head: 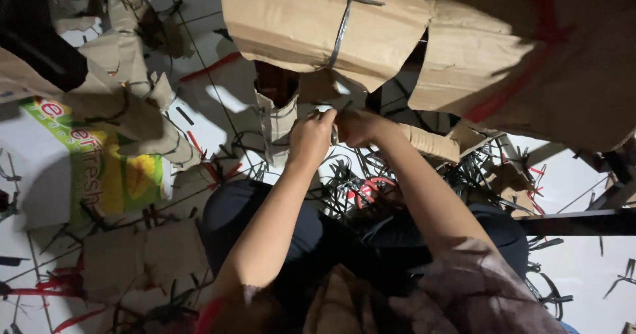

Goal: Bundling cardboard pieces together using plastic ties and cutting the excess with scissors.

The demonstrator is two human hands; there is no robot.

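Head view, looking down: both hands meet close together beneath a bundle of flattened cardboard. Fingers of the left hand curl narrow, seemingly pinching something thin; whether they grip a strap end cannot be told. The right hand is likewise closed in a loose fist, touching the left. Just above them, a dark plastic strap crosses the bundle, knotted on top. This looks like the tying or tightening stage; a next pull would need firm, even tension. Around the person's dark-clothed knees, loose black straps and red strap scraps litter the white floor, beside a printed white box.
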